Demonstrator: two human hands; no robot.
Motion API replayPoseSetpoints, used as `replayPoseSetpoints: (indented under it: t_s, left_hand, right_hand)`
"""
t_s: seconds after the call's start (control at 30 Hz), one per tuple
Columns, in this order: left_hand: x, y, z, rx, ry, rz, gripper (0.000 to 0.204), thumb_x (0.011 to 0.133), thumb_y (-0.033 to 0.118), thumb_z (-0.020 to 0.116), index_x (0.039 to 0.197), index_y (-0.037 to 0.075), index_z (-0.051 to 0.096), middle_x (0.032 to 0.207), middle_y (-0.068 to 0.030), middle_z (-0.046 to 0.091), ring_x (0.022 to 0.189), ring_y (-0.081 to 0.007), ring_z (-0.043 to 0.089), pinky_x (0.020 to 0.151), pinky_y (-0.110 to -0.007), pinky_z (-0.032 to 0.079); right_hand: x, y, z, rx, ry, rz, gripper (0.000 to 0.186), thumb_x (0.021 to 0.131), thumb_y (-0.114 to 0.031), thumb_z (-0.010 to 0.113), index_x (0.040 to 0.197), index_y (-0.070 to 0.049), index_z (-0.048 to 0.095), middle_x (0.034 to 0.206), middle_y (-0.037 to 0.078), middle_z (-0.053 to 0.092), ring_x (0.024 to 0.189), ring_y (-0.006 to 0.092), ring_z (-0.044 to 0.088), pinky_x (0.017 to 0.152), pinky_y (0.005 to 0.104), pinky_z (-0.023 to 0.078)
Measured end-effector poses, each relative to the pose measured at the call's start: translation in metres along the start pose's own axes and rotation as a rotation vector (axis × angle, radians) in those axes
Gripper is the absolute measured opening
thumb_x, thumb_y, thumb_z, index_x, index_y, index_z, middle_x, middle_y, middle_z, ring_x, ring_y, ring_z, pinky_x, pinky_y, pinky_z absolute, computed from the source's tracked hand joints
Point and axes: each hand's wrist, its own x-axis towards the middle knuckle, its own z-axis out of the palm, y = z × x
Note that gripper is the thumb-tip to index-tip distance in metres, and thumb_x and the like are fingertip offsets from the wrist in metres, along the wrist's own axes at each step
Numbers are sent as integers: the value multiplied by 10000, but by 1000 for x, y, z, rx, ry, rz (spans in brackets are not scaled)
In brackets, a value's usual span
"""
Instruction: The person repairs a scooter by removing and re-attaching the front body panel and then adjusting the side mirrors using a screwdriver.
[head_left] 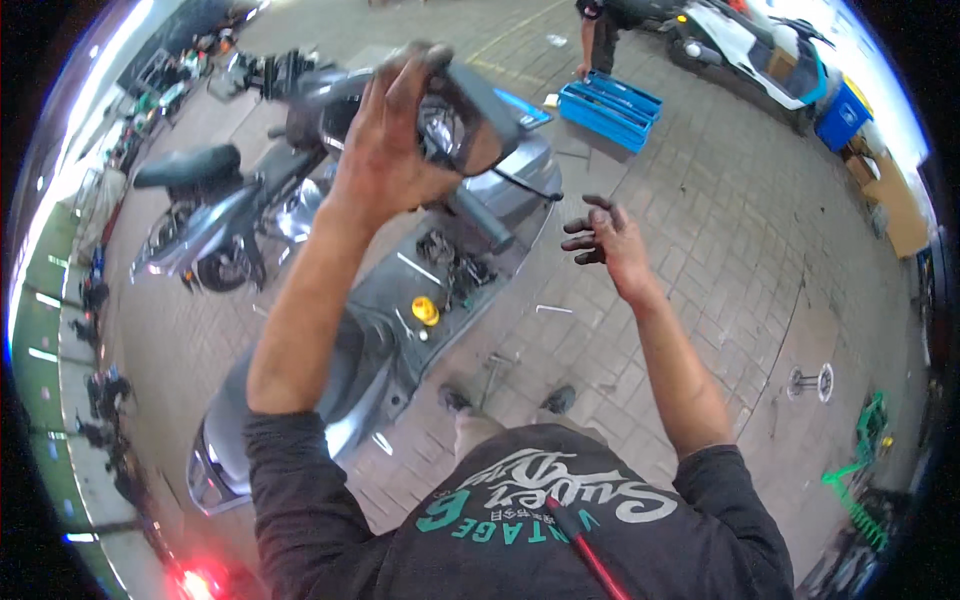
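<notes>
My left hand (pixel 385 145) is raised at the front of a grey scooter (pixel 300 385), its blackened fingers wrapped round the dark housing of a rear-view mirror (pixel 470 130). The mirror's glass faces me. Just below it is a handlebar grip (pixel 485 222). My right hand (pixel 615 245) hangs in the air to the right of the scooter, fingers smudged black, half bent and apart, holding nothing. On the scooter's footboard lie a yellow round container (pixel 425 310), a wrench (pixel 403 325) and a dark tangle of small parts (pixel 465 275).
A second scooter (pixel 210 215) stands at the left. Ahead, a person's hand (pixel 583 72) is beside a blue toolbox (pixel 610 110). A white scooter (pixel 750 55) and a blue bin (pixel 845 115) are at the far right. Metal tools lie on the brick floor, one L-shaped (pixel 555 309).
</notes>
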Motion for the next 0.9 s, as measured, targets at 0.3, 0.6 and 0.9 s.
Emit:
replayPoseSetpoints:
  t_s: [0.3, 0.6, 0.9]
  left_hand:
    - [-131, 16, 22, 11, 274, -641, 710, 694, 200, 721, 1293, 34, 378, 1209, -202, 478, 1093, -356, 479, 928, -399, 399]
    - [-514, 42, 146, -157, -548, -1780, 552, 789, 270, 612, 1224, -20, 436, 1184, -249, 488, 1110, -363, 481, 942, -397, 398]
    - [-615, -47, 239, 19, -864, -1691, 617, 786, 255, 620, 1313, 87, 346, 1303, -192, 347, 1155, -379, 430, 878, -425, 449]
  right_hand:
    - [-96, 351, -149, -1428, -696, 647, 602, 742, -460, 616, 1078, 36, 553, 953, 238, 616, 870, 327, 616, 746, 416, 489]
    - [-98, 401, -95, -1383, -660, 1012, 466, 773, -441, 617, 972, -21, 601, 902, 206, 635, 845, 297, 629, 725, 393, 505]
    - [95, 513, 91, -1315, -325, 338, 432, 795, -322, 596, 1110, -33, 528, 1127, 213, 530, 1038, 358, 520, 860, 421, 438]
